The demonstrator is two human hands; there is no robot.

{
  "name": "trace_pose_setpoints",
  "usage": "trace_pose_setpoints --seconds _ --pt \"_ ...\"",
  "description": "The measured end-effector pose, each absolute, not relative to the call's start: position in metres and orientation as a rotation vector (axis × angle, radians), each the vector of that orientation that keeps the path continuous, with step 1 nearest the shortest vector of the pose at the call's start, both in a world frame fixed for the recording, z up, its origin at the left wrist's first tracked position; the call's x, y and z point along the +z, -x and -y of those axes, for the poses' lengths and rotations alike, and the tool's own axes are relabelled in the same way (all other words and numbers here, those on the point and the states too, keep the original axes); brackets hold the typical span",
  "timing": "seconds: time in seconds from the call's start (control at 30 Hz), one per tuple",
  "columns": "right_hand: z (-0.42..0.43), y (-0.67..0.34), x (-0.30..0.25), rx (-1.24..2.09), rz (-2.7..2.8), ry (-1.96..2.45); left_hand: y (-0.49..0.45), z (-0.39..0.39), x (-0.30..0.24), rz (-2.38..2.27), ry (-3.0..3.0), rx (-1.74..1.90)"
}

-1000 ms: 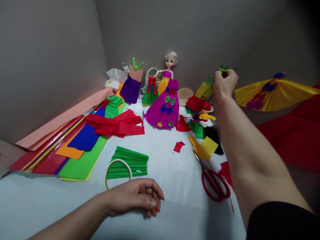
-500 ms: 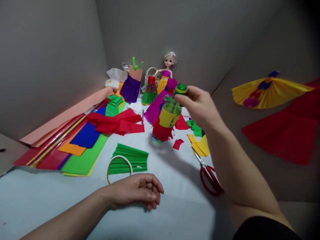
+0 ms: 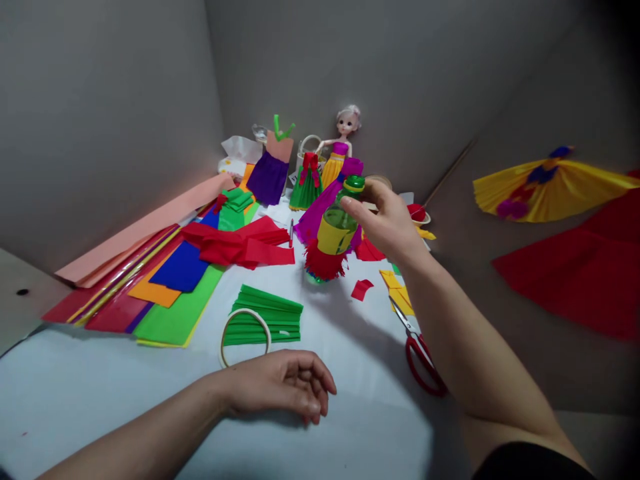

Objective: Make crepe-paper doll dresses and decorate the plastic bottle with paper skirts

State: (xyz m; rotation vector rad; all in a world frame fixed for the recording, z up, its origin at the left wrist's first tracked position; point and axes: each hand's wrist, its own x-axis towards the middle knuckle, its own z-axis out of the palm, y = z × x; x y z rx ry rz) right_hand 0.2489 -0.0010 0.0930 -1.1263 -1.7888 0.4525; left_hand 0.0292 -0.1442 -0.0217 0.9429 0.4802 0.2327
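My right hand (image 3: 387, 217) is closed round the neck of a green plastic bottle (image 3: 336, 233). The bottle has a green cap, a yellow band and a red fringe near its base, and it tilts slightly. Whether its bottom touches the table is hard to make out. Nearer to me, my left hand (image 3: 285, 385) rests on the white table with loosely curled fingers and nothing in them. Just beyond it, a roll of tape (image 3: 223, 339) lies partly over a pleated green paper (image 3: 280, 312). Red-handled scissors (image 3: 425, 367) lie beside my right forearm.
Coloured paper sheets (image 3: 173, 313) and red crepe paper (image 3: 240, 241) cover the left side. At the back stand a doll (image 3: 345, 140) and several paper dresses, one purple (image 3: 270, 177). A small red scrap (image 3: 361, 289) lies near the bottle. A yellow paper fan shape (image 3: 590, 190) hangs at right.
My right hand has moved slightly left and down with the bottle. The camera view has shifted a little. My left hand remains resting on the table.
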Motion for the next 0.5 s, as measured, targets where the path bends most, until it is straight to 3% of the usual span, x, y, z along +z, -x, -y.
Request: trace_pose_setpoints --seconds 0.27,0.5 --pt "0.037 -0.252 0.090 -0.125 1.650 1.220 -0.026 0.151 -0.028 -0.306 -0.918 0.043" --pt "-0.006 -0.311 0.088 -0.157 1.361 1.225 -0.026 0.153 -0.035 -0.227 -0.974 -0.058"
